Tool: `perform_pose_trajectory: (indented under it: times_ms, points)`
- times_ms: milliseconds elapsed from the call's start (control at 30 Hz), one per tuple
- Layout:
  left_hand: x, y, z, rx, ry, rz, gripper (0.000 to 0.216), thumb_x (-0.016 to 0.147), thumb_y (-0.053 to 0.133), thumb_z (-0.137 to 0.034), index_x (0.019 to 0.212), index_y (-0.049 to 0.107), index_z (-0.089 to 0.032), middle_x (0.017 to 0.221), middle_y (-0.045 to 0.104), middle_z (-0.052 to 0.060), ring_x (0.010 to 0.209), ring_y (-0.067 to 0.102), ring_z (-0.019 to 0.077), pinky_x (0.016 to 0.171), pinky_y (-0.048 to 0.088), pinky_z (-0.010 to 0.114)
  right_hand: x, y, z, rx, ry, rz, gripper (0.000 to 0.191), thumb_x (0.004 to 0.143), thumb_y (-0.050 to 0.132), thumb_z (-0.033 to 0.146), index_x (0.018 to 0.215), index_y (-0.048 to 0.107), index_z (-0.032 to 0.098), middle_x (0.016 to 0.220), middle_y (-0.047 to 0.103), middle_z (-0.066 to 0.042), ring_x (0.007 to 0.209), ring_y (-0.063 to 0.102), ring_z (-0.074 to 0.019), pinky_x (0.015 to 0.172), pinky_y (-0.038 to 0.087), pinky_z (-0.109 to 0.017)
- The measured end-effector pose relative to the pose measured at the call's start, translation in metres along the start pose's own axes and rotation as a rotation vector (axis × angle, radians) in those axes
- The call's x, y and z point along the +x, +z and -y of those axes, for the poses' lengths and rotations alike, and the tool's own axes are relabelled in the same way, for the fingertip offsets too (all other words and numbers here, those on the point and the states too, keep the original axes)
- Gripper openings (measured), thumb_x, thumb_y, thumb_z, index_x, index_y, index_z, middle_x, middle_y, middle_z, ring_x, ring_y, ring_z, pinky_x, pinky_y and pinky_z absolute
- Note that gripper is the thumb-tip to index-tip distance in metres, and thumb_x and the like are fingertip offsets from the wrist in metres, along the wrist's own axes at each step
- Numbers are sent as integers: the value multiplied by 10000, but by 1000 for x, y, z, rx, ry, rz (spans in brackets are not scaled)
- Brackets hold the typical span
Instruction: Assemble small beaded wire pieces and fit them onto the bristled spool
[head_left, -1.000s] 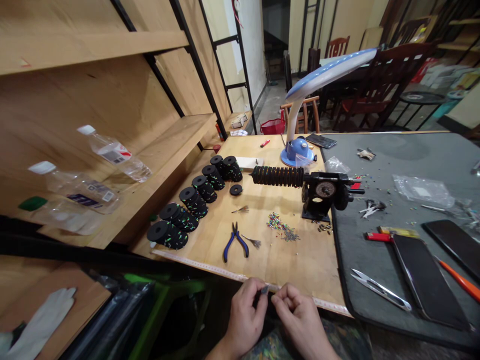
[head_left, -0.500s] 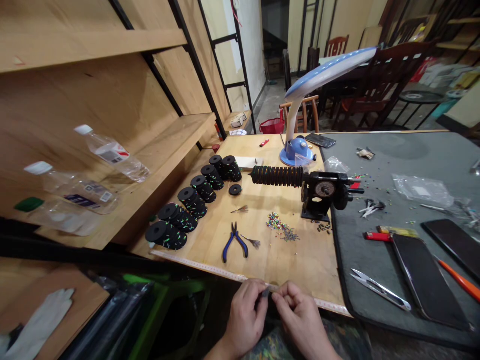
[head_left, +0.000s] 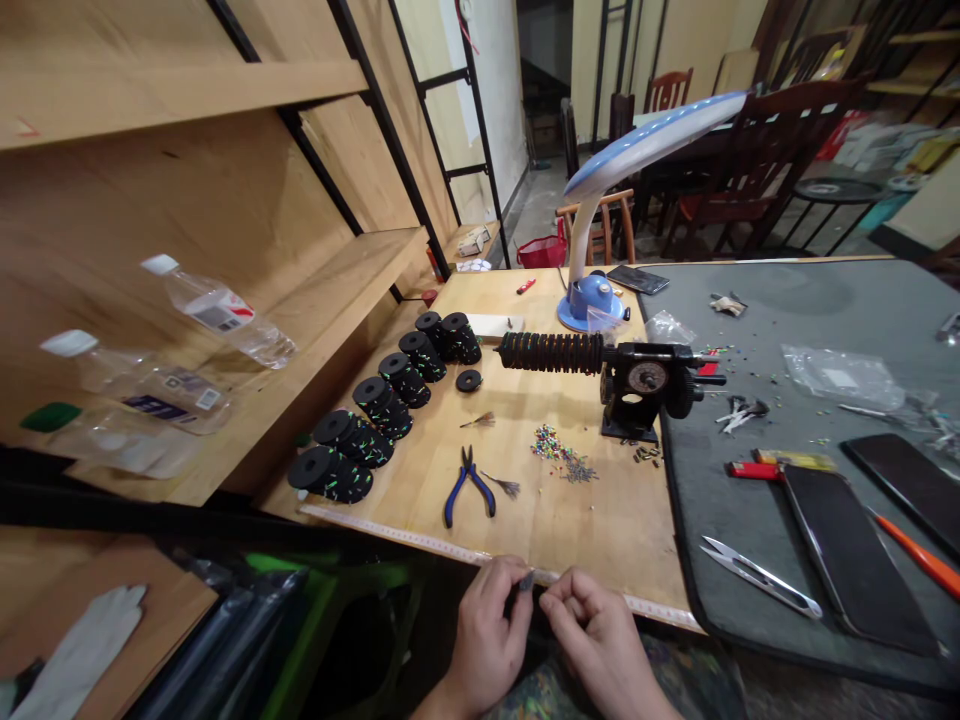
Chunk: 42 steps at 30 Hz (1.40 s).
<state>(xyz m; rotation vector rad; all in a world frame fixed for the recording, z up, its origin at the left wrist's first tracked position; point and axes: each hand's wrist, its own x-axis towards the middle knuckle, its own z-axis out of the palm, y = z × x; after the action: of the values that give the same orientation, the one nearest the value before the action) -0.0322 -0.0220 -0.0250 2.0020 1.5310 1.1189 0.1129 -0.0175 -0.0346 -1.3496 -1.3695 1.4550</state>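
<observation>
At the table's front edge, my left hand (head_left: 491, 625) pinches a small dark grey piece (head_left: 527, 580) between thumb and forefinger; it is too small to name. My right hand (head_left: 596, 630) is close by on the right, its thumb and fingertips pressed together, and whatever they hold is too small to see. Blue-handled pliers (head_left: 450, 497) lie with their handles apart beyond my left hand. Beside them rests a thin stick with a frayed dark tuft (head_left: 510, 488). Farther off are a heap of coloured beads (head_left: 550, 445) and a pile of small grey pins (head_left: 579, 469).
A black hand-cranked winder (head_left: 637, 385) carries a row of dark rings. Black foam spools (head_left: 330, 475) wound with line stand along the left. A blue lamp (head_left: 592, 300) stands behind. On the grey mat (head_left: 720, 400) lie thread snips (head_left: 761, 580), a red lighter (head_left: 754, 470) and phones (head_left: 855, 550).
My right fingertips have drawn slightly away from the dark piece in my left hand, widening the gap between the hands. The view has shifted a little; the table items stay put.
</observation>
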Motion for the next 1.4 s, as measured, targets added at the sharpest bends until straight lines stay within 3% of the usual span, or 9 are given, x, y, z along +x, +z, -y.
perform_pose_trajectory:
  times_ms: [433, 767, 1033, 1400]
  points:
    - [-4, 0, 4, 33, 92, 23, 190, 862, 450, -63, 941, 559, -198, 840, 662, 69, 785, 651, 175, 712, 552, 273, 1, 1, 6, 7, 43, -18, 288, 824, 514, 422, 631, 478, 212, 474, 355, 88, 428, 339, -97, 415, 255, -214]
    - [-2, -3, 1, 36, 139, 65, 201, 863, 455, -62, 950, 576, -198, 853, 676, 75, 806, 654, 191, 738, 548, 292, 3, 3, -6, 98, 50, 5, 315, 868, 512, 471, 708, 505, 200, 467, 357, 106, 388, 329, -80, 398, 235, -206]
    - [-1, -3, 3, -30, 130, 130, 230, 871, 438, -40, 986, 562, -196, 897, 674, 77, 845, 639, 188, 762, 528, 299, 5, 3, -11, 227, 78, 41, 367, 852, 547, 537, 843, 559, 170, 454, 361, 119, 371, 310, -62, 392, 225, -190]
    - [1, -2, -1, -162, 41, 164, 193, 878, 459, -66, 942, 590, -193, 879, 676, 66, 821, 637, 173, 740, 492, 256, 6, 3, -2, 420, 135, 51, 471, 756, 628, 626, 847, 545, 172, 397, 346, 142, 331, 252, -38, 370, 150, -178]
